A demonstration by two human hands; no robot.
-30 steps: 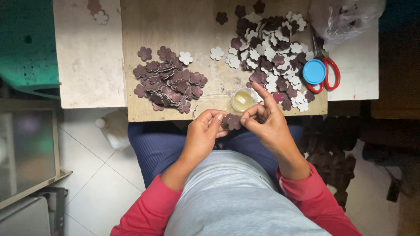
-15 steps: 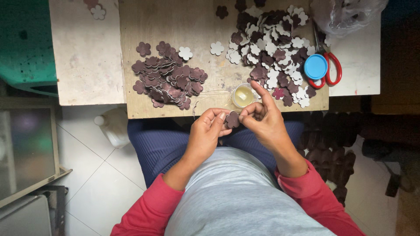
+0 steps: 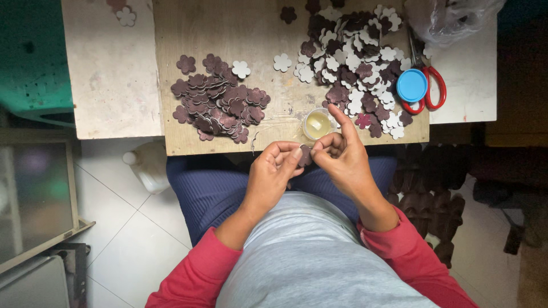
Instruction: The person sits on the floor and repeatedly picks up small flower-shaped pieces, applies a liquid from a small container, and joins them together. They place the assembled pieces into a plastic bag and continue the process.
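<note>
My left hand point(image 3: 274, 174) and my right hand point(image 3: 341, 159) meet just below the front edge of a wooden board point(image 3: 228, 28). Both pinch one small dark brown flower-shaped cutout point(image 3: 304, 154) between their fingertips. My right index finger points up, next to a small open jar of yellowish glue point(image 3: 317, 123) on the board. A heap of dark brown flower cutouts point(image 3: 220, 102) lies at the board's left. A bigger mixed heap of brown and white flower cutouts point(image 3: 357, 63) lies at its right.
Red-handled scissors point(image 3: 429, 91) and a round blue lid point(image 3: 411, 85) lie at the right of the board, a clear plastic bag point(image 3: 456, 20) behind them. A white plastic bottle point(image 3: 148, 165) stands on the tiled floor at my left. More brown cutouts point(image 3: 434, 194) hang at my right.
Both hands have stayed together on the brown cutout, working it with small finger shifts. The right index finger has lifted straighter beside the glue jar.
</note>
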